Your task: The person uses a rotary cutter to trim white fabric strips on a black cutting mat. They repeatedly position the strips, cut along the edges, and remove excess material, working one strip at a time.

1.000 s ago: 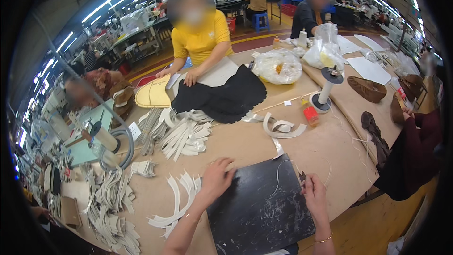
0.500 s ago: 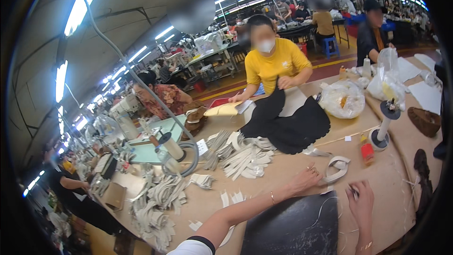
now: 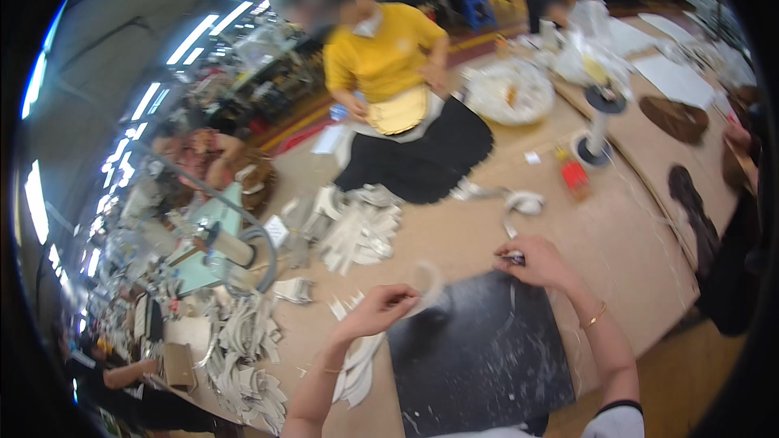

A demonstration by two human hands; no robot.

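Note:
My left hand (image 3: 380,308) pinches one end of a pale curved strip (image 3: 431,282), blurred by motion, over the far left corner of a black board (image 3: 479,349). My right hand (image 3: 537,263) is closed around a small dark and metallic tool (image 3: 514,258), mostly hidden by the fingers, at the board's far right corner. Just beyond that hand lies a looped pale band (image 3: 523,204). Several loose pale strips (image 3: 357,373) rest left of the board, beneath my left forearm.
Heaps of pale strips (image 3: 361,231) cover the table's left. A person in yellow (image 3: 389,49) across the table holds a yellow piece above scalloped black material (image 3: 422,158). A red bottle (image 3: 573,174), thread cone (image 3: 596,134) and plastic bag (image 3: 510,93) stand at right.
My left hand has drawn back from the looped band and now carries a strip over the board. My right hand has moved to the board's far corner. The view has shifted.

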